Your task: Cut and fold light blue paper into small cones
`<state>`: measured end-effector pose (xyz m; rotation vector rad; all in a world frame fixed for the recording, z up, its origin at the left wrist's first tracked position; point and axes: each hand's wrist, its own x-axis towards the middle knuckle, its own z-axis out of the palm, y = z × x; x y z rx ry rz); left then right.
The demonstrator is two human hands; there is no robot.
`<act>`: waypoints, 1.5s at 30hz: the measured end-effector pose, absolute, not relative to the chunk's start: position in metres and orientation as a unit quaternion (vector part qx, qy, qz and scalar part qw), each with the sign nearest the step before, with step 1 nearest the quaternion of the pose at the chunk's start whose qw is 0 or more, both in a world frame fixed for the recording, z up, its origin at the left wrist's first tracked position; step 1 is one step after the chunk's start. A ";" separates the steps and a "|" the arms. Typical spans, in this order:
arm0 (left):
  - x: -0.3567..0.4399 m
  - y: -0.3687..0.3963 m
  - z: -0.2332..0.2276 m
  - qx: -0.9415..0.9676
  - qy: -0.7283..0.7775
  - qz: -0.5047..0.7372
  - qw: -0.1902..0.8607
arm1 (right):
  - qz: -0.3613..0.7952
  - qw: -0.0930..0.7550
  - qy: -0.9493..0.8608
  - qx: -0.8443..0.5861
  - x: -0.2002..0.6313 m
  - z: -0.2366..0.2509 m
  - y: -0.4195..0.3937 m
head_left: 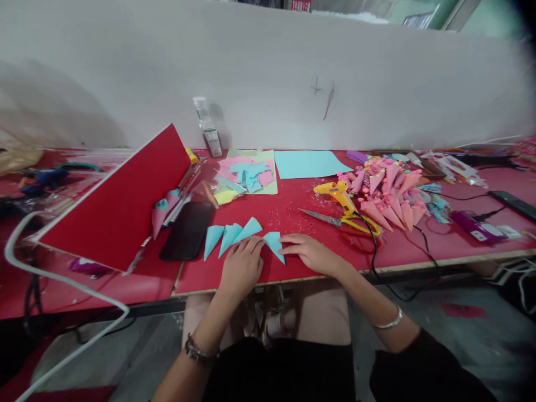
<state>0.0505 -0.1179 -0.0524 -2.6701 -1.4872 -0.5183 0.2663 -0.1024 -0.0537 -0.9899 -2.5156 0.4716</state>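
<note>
Several light blue paper pieces, pointed like small cones, lie in a row near the table's front edge. My left hand (pixel 245 259) rests palm down below the row, its fingers loosely bent and covering part of a blue piece (pixel 250 228). Just right of those fingertips lies another blue paper piece (pixel 274 245), its point towards me. My right hand (pixel 310 252) reaches in from the right with fingers stretched out and apart, the tips touching that piece's right edge. Two more blue cones, a left one (pixel 213 240) and a middle one (pixel 228 237), lie farther left.
A black phone (pixel 187 231) and a tilted red board (pixel 121 206) are at left. Scissors (pixel 335 219), a yellow glue gun (pixel 338 192) with cord and a pile of pink cones (pixel 391 192) are at right. Behind are paper scraps (pixel 247 173), a blue sheet (pixel 310 164) and a bottle (pixel 209 131).
</note>
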 end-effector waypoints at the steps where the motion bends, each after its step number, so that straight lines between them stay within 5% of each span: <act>1: 0.051 -0.118 -0.052 -0.861 -0.481 -0.166 0.022 | 0.171 0.204 -0.897 -0.352 0.268 -0.055 -0.104; 26: 0.049 -0.116 -0.057 -0.857 -0.484 -0.175 0.007 | 0.245 0.211 -0.881 -0.345 0.276 -0.054 -0.112; 36: 0.048 -0.116 -0.056 -0.856 -0.487 -0.174 -0.006 | 0.365 0.331 -0.797 -0.351 0.280 -0.044 -0.114; 45: 0.046 -0.114 -0.058 -0.860 -0.477 -0.179 -0.032 | 0.297 0.336 -0.774 -0.448 0.264 -0.051 -0.107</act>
